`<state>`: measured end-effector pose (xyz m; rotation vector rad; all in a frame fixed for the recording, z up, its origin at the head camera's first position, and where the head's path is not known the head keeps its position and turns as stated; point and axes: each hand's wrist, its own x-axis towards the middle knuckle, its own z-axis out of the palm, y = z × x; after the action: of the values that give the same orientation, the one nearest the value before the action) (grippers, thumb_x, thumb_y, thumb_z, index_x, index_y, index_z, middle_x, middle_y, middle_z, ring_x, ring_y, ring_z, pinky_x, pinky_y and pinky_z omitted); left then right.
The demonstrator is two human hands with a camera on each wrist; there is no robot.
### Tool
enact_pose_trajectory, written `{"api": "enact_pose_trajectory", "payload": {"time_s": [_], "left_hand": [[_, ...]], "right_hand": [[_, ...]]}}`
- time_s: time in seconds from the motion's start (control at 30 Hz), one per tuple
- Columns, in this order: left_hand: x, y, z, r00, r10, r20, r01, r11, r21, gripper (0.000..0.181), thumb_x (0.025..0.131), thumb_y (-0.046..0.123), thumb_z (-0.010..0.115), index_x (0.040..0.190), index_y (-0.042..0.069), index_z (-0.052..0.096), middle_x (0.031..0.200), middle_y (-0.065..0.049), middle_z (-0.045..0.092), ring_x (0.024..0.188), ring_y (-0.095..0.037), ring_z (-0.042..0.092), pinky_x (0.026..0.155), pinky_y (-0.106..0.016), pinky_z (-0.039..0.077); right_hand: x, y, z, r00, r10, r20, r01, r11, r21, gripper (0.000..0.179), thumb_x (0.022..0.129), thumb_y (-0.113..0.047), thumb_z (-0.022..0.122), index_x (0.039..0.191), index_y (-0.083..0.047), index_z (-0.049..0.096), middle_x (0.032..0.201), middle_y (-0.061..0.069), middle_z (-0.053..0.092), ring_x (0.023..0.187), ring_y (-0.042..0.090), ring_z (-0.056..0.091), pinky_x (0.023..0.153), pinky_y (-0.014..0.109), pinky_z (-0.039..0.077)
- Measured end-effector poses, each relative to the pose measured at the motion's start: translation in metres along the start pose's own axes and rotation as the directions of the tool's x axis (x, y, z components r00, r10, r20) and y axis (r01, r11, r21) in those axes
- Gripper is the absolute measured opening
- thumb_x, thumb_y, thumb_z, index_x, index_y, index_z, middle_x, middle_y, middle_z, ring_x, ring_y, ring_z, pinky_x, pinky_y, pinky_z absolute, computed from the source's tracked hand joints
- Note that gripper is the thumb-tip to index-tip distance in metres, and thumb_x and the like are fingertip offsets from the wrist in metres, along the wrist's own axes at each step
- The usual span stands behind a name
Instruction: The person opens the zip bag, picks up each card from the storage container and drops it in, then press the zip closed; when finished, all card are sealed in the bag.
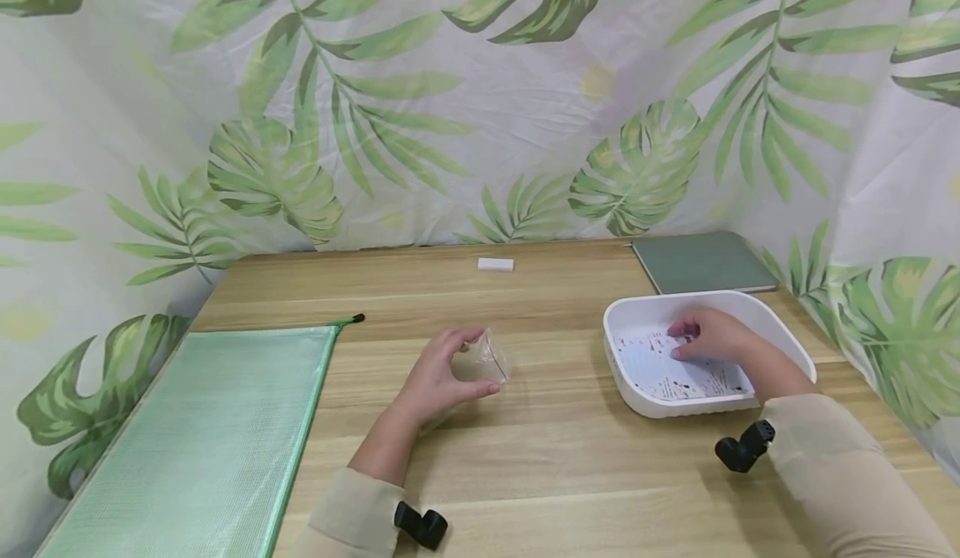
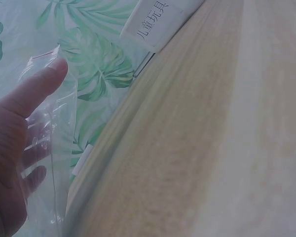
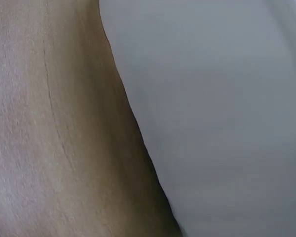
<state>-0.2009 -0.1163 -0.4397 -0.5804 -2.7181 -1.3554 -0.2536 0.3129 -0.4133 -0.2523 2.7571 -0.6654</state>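
A crinkled clear plastic bag (image 1: 491, 360) is in my left hand (image 1: 444, 379), left of the white basket. Up close in the left wrist view, the thumb (image 2: 44, 84) lies over the bag (image 2: 61, 143), and the fingers show through the film behind it. My right hand (image 1: 718, 337) reaches down inside the white basket (image 1: 637, 402), thumb and fingertips apart over a sheet with small printed figures (image 1: 648, 368). Nothing is plainly visible between them. The right wrist view shows the basket's pale wall (image 3: 217, 118) but not the hand.
A green mesh zipper pouch (image 1: 202, 425) lies flat at the left, its pull tab toward the back. A small white block (image 1: 496, 264) sits near the table's back edge. Behind the basket rests a dark green notebook (image 1: 701, 260). Leaf-patterned curtain (image 1: 525, 125) hangs behind the wooden table (image 1: 555, 475).
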Motion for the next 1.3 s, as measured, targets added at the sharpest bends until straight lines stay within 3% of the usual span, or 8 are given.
{"api": "enact_pose_trajectory", "payload": {"time_s": [0.4,0.67,0.87,0.97,1.17,1.3], "left_hand": [[-0.001,0.001,-0.001,1.000,-0.016,0.003,0.016,1.000,-0.005,0.077,0.068,0.032,0.089,0.135,0.013,0.057,0.132,-0.005,0.058,0.117,-0.026,0.055,0.099,-0.047,0.046],[-0.001,0.001,0.000,1.000,-0.017,0.000,0.017,1.000,-0.019,0.078,0.067,0.031,0.090,0.135,0.013,0.057,0.131,-0.005,0.059,0.117,-0.026,0.055,0.100,-0.047,0.046],[-0.001,0.003,-0.001,1.000,-0.023,-0.006,0.023,0.999,-0.024,0.081,0.065,0.028,0.091,0.136,0.012,0.056,0.131,-0.006,0.059,0.116,-0.027,0.055,0.099,-0.048,0.046],[-0.001,0.002,-0.001,1.000,-0.014,-0.007,0.014,1.000,-0.026,0.082,0.064,0.027,0.091,0.136,0.011,0.056,0.131,-0.008,0.059,0.116,-0.028,0.055,0.099,-0.048,0.046],[-0.001,0.002,-0.001,1.000,0.005,-0.008,-0.005,1.000,-0.013,0.079,0.068,0.030,0.089,0.137,0.012,0.055,0.130,-0.006,0.059,0.115,-0.027,0.056,0.098,-0.046,0.046],[-0.001,0.001,-0.001,1.000,0.018,-0.025,-0.018,1.000,0.008,0.076,0.069,0.030,0.088,0.136,0.012,0.056,0.129,-0.007,0.060,0.115,-0.027,0.057,0.098,-0.047,0.047]], "right_hand": [[-0.002,-0.002,-0.002,0.998,0.024,-0.051,-0.024,1.000,0.002,0.030,0.082,-0.020,0.078,0.100,-0.002,0.062,0.098,0.013,0.062,0.090,0.026,0.054,0.081,0.040,0.042],[-0.012,-0.002,-0.017,0.998,0.013,-0.053,-0.012,1.000,0.028,0.036,0.090,-0.025,0.070,0.118,-0.003,0.069,0.114,0.021,0.066,0.094,0.026,0.058,0.079,0.034,0.046],[-0.023,-0.007,-0.031,0.999,0.027,-0.047,-0.022,0.992,0.120,0.039,0.094,-0.029,0.064,0.122,-0.003,0.066,0.100,0.011,0.068,0.083,0.020,0.057,0.069,0.030,0.048],[-0.030,-0.013,-0.039,0.998,0.040,-0.054,-0.030,0.983,0.184,0.041,0.095,-0.029,0.062,0.125,0.000,0.063,0.099,0.008,0.068,0.084,0.019,0.058,0.070,0.032,0.049],[-0.048,-0.032,-0.055,0.985,0.049,-0.163,-0.014,0.977,0.211,0.042,0.096,-0.030,0.061,0.124,0.002,0.061,0.094,0.003,0.070,0.081,0.010,0.062,0.073,0.028,0.050],[-0.058,-0.049,-0.057,0.951,0.064,-0.303,0.030,0.955,0.295,0.046,0.095,-0.033,0.063,0.128,-0.002,0.059,0.083,-0.014,0.067,0.076,0.004,0.060,0.069,0.023,0.049]]}}
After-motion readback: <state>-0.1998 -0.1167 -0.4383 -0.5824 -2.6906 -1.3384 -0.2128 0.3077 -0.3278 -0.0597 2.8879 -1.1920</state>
